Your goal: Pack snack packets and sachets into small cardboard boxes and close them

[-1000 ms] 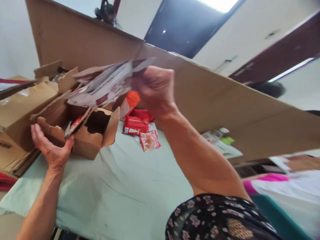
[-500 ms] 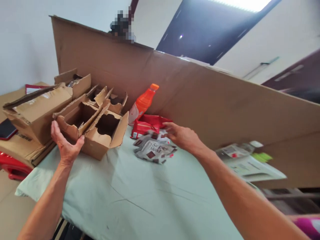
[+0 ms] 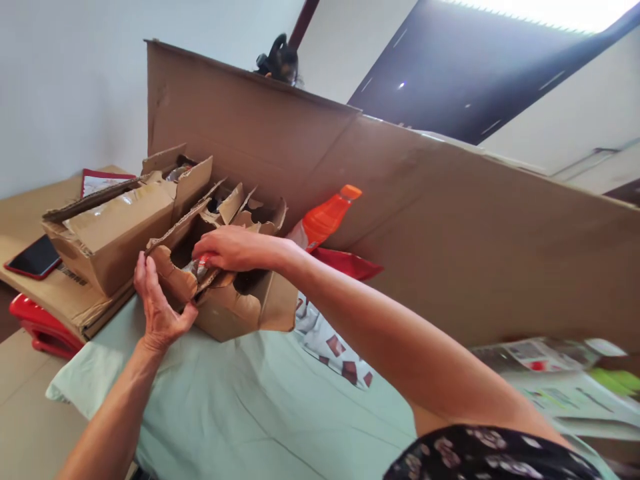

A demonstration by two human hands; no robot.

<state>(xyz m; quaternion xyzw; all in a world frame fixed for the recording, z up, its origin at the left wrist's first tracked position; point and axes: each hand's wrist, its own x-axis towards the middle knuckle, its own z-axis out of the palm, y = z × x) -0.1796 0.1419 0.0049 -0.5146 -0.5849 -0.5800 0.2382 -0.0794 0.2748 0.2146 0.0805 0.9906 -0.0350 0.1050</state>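
Observation:
My left hand (image 3: 163,303) grips the near corner of a divided cardboard box (image 3: 230,317), thumb on its front and fingers along its left side. Over the front left compartment reaches my right hand (image 3: 235,248), its fingers closed on a small shiny packet (image 3: 200,265) with red on it, partly hidden by the fingers and the box wall. Beneath my right forearm lies a white and silver packet (image 3: 345,357) with brown squares. Behind that arm are a red packet (image 3: 345,263) and an orange bottle (image 3: 327,217), which leans to the right.
A longer cardboard box (image 3: 120,217), a phone (image 3: 35,257) and a red-edged card (image 3: 105,181) are at left. A red stool (image 3: 45,327) stands below. A cardboard partition (image 3: 450,227) rises behind the green cloth (image 3: 240,400). Part of a person's head shows above it.
My right hand has moved left from beside the red packet to the divided box, with a small shiny packet in its fingers. My left hand stays on the box. The view has shifted.

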